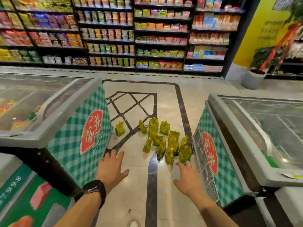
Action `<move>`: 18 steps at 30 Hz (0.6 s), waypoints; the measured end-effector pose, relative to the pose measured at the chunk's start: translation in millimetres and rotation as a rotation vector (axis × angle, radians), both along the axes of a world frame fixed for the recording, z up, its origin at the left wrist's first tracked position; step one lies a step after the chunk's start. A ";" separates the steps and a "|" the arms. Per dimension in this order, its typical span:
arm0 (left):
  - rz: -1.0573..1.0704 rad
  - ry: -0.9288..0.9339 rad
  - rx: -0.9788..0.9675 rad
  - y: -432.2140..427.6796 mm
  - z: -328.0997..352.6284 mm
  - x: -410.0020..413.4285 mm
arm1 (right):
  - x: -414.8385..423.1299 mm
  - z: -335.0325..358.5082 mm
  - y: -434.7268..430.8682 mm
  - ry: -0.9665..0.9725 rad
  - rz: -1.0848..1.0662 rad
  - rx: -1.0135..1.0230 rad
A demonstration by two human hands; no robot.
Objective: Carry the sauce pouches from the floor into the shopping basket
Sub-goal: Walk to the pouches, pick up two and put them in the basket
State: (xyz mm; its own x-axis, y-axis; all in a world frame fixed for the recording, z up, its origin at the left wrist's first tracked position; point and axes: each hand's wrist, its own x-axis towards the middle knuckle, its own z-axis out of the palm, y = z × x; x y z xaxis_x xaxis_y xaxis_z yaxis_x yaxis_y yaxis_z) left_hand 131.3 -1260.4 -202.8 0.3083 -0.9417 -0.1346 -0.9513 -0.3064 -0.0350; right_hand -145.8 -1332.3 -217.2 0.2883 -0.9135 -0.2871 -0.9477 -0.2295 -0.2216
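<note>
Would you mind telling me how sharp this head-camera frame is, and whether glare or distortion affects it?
Head view: the shelves are blurred, labels unreadable; wide-angle distortion bows the left freezer rim; a light glares off the floor beside the sauce pouches, which look sharper.

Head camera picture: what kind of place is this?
Most likely a supermarket: long shelves packed with colourful packets line the back, glass-topped chest freezers stand on both sides, and yellow-green sauce pouches sit on the tiled floor between them.

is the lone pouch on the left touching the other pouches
Apart. Head view shows bare floor between the lone pouch and the nearest clustered pouch.
</note>
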 end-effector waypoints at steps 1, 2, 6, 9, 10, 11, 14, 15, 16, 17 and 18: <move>-0.016 0.010 0.017 -23.6 -3.6 7.0 | 4.6 -2.9 -19.8 0.009 -0.018 0.012; -0.031 0.020 0.041 -47.0 -6.5 13.8 | 10.0 -5.0 -38.7 0.017 -0.035 0.033; -0.081 0.057 0.056 -137.4 -14.8 36.8 | 33.5 -10.3 -109.2 0.033 -0.073 0.044; -0.114 0.063 0.100 -197.8 -21.5 47.6 | 41.1 -12.9 -160.1 0.055 -0.097 0.046; -0.125 0.071 0.115 -215.6 -26.9 49.7 | 41.6 -16.3 -177.0 0.062 -0.106 0.060; -0.134 0.074 0.132 -234.5 -33.4 51.6 | 42.1 -20.9 -195.8 0.073 -0.115 0.077; -0.138 0.094 0.180 -295.5 -59.3 59.8 | 47.4 -44.4 -261.4 0.098 -0.121 0.133; -0.131 0.093 0.200 -314.8 -70.3 62.4 | 50.2 -56.1 -285.6 0.104 -0.110 0.154; -0.117 0.098 0.218 -332.6 -84.1 65.2 | 54.4 -69.3 -310.2 0.108 -0.096 0.172; -0.097 0.115 0.240 -349.6 -98.9 67.8 | 60.0 -83.6 -335.1 0.108 -0.083 0.189; -0.081 0.125 0.270 -365.6 -114.8 70.2 | 67.1 -99.3 -360.0 0.106 -0.075 0.214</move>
